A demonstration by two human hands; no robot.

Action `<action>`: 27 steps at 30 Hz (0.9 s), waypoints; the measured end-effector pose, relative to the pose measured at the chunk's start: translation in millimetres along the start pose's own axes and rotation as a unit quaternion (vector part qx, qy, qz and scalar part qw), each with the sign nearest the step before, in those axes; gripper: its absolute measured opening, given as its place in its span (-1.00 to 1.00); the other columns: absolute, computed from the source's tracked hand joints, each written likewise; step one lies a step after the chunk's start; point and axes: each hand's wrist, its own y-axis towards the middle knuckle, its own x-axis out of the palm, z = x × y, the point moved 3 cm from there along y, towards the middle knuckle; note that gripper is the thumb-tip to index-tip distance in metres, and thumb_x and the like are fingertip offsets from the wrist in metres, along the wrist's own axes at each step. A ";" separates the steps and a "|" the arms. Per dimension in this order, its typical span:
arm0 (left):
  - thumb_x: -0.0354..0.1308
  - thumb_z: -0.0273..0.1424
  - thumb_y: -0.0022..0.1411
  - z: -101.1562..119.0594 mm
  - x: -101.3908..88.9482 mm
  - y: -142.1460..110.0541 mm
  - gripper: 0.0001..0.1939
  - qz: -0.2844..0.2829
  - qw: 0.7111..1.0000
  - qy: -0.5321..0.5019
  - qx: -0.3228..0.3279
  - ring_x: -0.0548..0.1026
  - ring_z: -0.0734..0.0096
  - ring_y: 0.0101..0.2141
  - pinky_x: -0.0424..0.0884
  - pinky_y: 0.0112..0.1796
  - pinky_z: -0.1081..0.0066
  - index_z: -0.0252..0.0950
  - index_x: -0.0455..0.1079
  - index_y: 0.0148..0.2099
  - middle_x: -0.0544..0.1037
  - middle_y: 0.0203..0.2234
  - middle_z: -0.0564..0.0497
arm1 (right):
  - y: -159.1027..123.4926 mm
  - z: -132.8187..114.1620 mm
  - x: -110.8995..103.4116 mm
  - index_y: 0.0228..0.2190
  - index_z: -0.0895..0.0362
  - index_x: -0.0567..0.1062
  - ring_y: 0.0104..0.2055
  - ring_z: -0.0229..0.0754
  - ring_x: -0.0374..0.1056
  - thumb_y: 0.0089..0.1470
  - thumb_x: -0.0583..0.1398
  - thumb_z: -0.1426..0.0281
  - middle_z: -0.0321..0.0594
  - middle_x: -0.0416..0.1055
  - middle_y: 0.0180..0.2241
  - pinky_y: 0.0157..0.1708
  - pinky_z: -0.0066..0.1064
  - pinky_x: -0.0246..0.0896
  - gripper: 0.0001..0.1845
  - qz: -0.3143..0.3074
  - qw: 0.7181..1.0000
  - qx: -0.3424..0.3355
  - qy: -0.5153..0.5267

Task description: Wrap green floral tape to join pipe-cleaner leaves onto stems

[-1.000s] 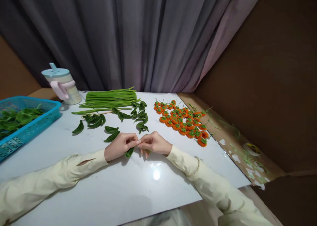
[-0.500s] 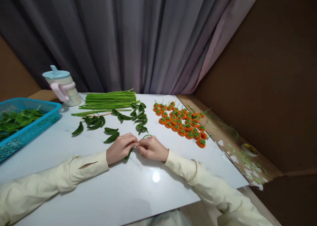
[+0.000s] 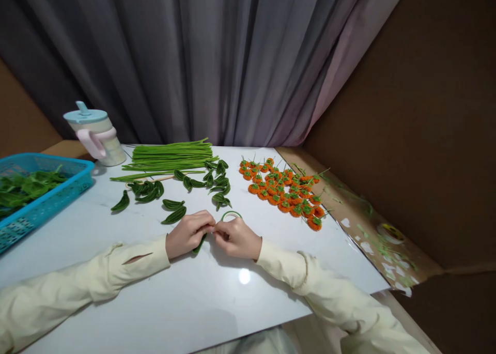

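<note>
My left hand is pinched on a dark green fuzzy leaf, which pokes out below its fingers. Fingertips of my right hand meet those of the left in a closed pinch; whatever lies between them is too small to make out. Just behind the right hand, a roll of green tape lies on the white table. Two similar leaves rest left of my hands, and more dark green leaves are scattered farther back.
Bright green fuzzy stems lie at the back. Orange fuzzy flowers cluster to the right. On the left stand a blue basket of green pieces and a lidded cup. Paper scraps litter cardboard beyond the right edge.
My right hand has shifted slightly down and toward me, showing more of the tape roll. The left hand keeps its pinch on the leaf and has hardly moved.
</note>
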 end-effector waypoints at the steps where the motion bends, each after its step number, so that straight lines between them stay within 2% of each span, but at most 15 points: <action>1: -0.15 -0.49 0.25 0.7 -0.1 -0.1 -0.79 0.001 1.000 -0.001 0.008 0.32 0.45 -0.45 0.25 -0.40 0.50 -0.33 0.23 -0.41 0.35 -0.51 0.00 | -0.7 -0.7 0.5 -0.57 0.17 0.34 -0.69 -0.36 0.05 -0.08 0.02 0.53 -0.35 0.20 -0.73 -0.61 -0.55 0.00 -0.86 0.001 1.000 0.000 -0.007; 6: -0.16 -0.49 0.26 2.3 1.0 -1.2 -0.78 0.001 1.000 -0.003 0.019 0.33 0.45 -0.45 0.26 -0.40 0.50 -0.32 0.23 -0.41 0.35 -0.52 0.00 | -1.5 1.8 0.1 -0.53 0.19 0.38 -0.69 -0.34 0.07 -0.11 0.03 0.53 -0.32 0.23 -0.73 -0.62 -0.53 0.01 -0.86 0.000 1.000 -0.018 -0.023; 11: -0.11 -0.43 0.27 0.1 1.7 -0.7 -0.78 -0.016 1.000 -0.009 -0.008 0.35 0.46 -0.44 0.27 -0.38 0.52 -0.32 0.28 -0.39 0.38 -0.51 0.01 | 2.5 9.2 -10.6 -0.60 0.18 0.39 -0.68 -0.36 0.11 -0.07 0.05 0.54 -0.33 0.26 -0.73 -0.59 -0.56 0.07 -0.83 -0.054 0.997 -0.012 0.060; 16: -0.10 -0.37 0.27 -1.8 2.3 1.3 -0.75 -0.047 0.998 -0.020 -0.033 0.35 0.48 -0.46 0.26 -0.39 0.53 -0.32 0.31 -0.41 0.39 -0.51 0.03 | 4.7 11.5 -17.4 -0.61 0.20 0.42 -0.67 -0.37 0.16 0.01 0.08 0.50 -0.34 0.31 -0.73 -0.56 -0.57 0.13 -0.78 -0.113 0.980 0.036 0.158; 21: -0.13 -0.40 0.28 -1.6 4.2 0.1 -0.76 -0.046 0.999 -0.014 0.001 0.33 0.47 -0.46 0.26 -0.40 0.52 -0.32 0.27 -0.41 0.36 -0.52 0.01 | 4.9 9.6 -17.2 -0.64 0.22 0.41 -0.68 -0.39 0.18 -0.04 0.08 0.56 -0.36 0.29 -0.75 -0.57 -0.58 0.15 -0.78 -0.129 0.970 0.057 0.199; 24: -0.16 -0.42 0.28 -0.3 5.4 -1.0 -0.75 -0.053 0.998 -0.008 0.029 0.32 0.45 -0.47 0.25 -0.41 0.50 -0.31 0.23 -0.42 0.35 -0.53 -0.01 | 4.9 10.2 -17.3 -0.65 0.22 0.41 -0.71 -0.42 0.15 -0.03 0.09 0.53 -0.39 0.25 -0.76 -0.61 -0.59 0.14 -0.77 -0.163 0.949 0.086 0.254; 27: -0.18 -0.43 0.28 1.7 5.8 -1.4 -0.75 -0.061 0.997 -0.010 0.048 0.31 0.43 -0.47 0.25 -0.42 0.49 -0.31 0.21 -0.43 0.34 -0.53 -0.02 | 4.5 12.3 -17.0 -0.61 0.24 0.43 -0.73 -0.42 0.13 -0.02 0.13 0.42 -0.38 0.26 -0.74 -0.66 -0.59 0.11 -0.79 -0.196 0.913 0.132 0.332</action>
